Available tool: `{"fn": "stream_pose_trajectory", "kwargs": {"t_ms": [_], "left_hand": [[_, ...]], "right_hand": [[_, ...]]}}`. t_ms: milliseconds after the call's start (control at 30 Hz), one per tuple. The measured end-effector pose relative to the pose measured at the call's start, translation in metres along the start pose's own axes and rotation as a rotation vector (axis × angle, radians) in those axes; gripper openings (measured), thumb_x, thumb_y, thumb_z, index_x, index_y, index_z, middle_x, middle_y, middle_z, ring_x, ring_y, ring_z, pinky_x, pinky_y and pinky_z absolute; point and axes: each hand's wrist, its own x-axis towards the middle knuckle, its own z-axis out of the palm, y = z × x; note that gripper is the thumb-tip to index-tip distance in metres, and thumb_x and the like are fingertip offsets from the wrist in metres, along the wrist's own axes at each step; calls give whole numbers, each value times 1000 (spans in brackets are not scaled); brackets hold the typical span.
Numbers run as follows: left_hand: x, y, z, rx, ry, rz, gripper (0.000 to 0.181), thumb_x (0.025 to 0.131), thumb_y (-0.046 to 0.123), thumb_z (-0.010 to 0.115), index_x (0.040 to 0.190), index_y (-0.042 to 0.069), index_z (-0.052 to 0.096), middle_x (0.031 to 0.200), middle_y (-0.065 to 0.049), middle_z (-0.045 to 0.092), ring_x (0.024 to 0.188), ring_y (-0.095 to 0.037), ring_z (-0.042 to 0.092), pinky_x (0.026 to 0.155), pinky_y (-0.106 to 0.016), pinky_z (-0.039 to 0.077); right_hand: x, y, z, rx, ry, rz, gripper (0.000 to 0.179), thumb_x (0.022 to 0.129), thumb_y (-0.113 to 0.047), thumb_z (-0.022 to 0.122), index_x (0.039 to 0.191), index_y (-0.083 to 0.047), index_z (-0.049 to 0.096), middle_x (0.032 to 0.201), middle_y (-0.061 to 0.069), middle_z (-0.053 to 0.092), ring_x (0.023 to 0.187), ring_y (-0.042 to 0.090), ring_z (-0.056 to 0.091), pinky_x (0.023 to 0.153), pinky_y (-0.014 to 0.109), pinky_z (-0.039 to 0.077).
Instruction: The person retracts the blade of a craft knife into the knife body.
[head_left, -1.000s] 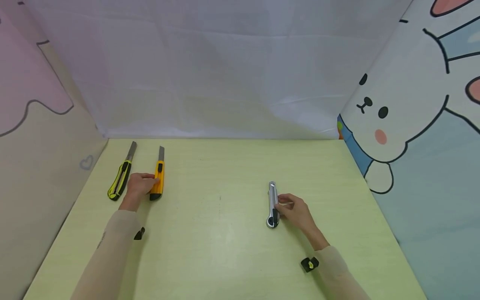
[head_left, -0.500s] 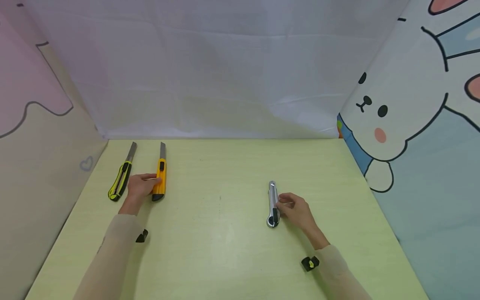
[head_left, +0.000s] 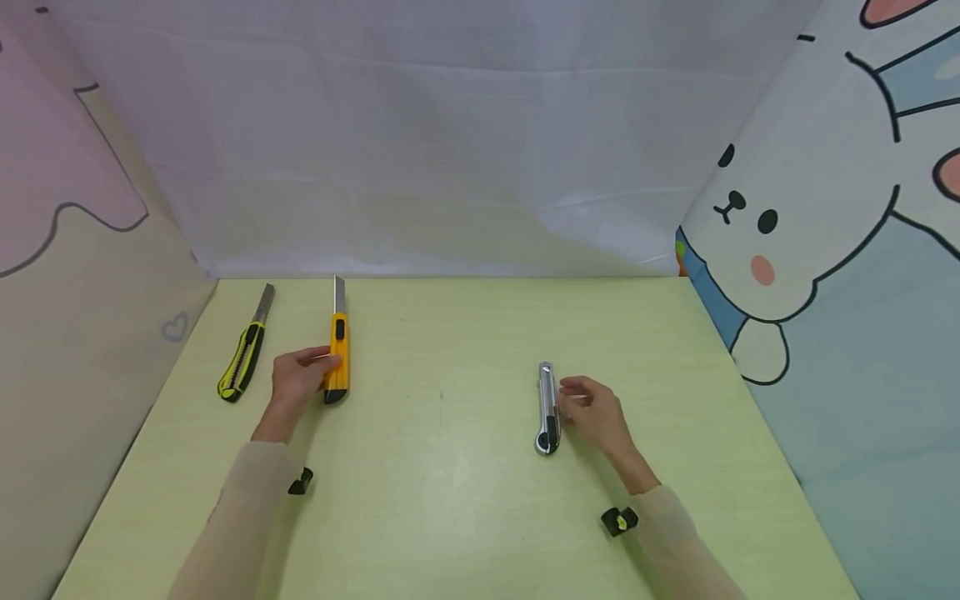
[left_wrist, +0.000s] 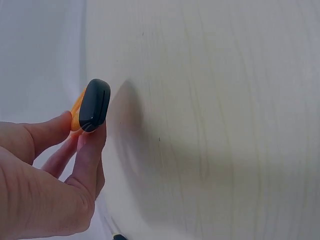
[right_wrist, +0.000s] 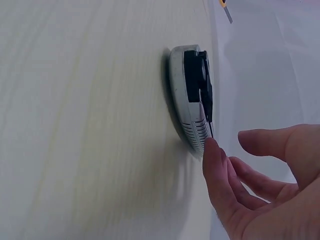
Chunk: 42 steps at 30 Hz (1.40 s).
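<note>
Silver knife (head_left: pixel 548 407), long axis near-far, lies just left of nearer right hand (head_left: pixel 597 414), fingers loose, thumb apart; left hand (head_left: pixel 298 380) pinches yellow knife (head_left: pixel 340 354).

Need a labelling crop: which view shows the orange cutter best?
Head: the orange cutter shows along its length, with blade and slider visible. Left wrist sees it nearly end-on, mostly its black end. Right wrist catches only a small piece, apparently its, at the top edge.

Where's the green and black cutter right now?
In the head view, the green and black cutter lies near the far-left corner of the table, left of the orange cutter.
</note>
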Motion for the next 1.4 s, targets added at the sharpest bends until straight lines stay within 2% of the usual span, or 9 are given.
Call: {"fn": "stream_pose_trajectory", "kwargs": {"t_ms": [167, 433, 833, 967, 1133, 1400], "left_hand": [[-5, 1, 4, -18, -19, 26, 48, 106, 20, 68, 149, 1, 59, 145, -23, 61, 109, -24, 63, 72, -13, 56], [-17, 4, 10, -30, -46, 36, 49, 105, 22, 70, 149, 3, 60, 144, -21, 61, 112, -25, 64, 79, -18, 59], [-33, 9, 28, -77, -95, 107, 46, 104, 20, 72, 145, 1, 63, 132, -18, 69, 93, -10, 68, 77, -19, 60], [-40, 12, 35, -80, -116, 114, 45, 103, 19, 72, 144, 3, 64, 129, -17, 70, 95, -13, 68, 77, -19, 60], [-49, 16, 41, -78, -132, 129, 44, 104, 20, 71, 145, 4, 65, 133, -18, 68, 105, -21, 69, 81, -22, 62], [-62, 21, 48, -91, -138, 134, 44, 104, 20, 72, 145, 6, 65, 134, -18, 67, 108, -24, 68, 82, -21, 61]], "right_hand": [[0, -3, 0, 21, 14, -12, 31, 103, -3, 68, 132, 7, 66, 123, 27, 71, 104, 36, 72, 77, 36, 65], [1, -7, 0, 46, 4, -61, 31, 104, -6, 68, 132, 6, 66, 124, 27, 70, 105, 38, 72, 77, 35, 65], [4, -17, 1, 101, -16, -94, 31, 104, -4, 68, 132, 8, 65, 125, 28, 69, 105, 42, 71, 76, 35, 65], [3, -21, 5, 101, -16, -95, 30, 103, -4, 69, 131, 7, 66, 124, 27, 70, 102, 38, 72, 75, 33, 65], [2, -23, 9, 100, -25, -96, 31, 103, -5, 69, 132, 6, 67, 123, 25, 70, 101, 33, 72, 76, 32, 65], [2, -28, 13, 118, -42, -137, 32, 103, -5, 69, 133, 7, 66, 122, 24, 71, 103, 34, 72, 78, 34, 65]]}}
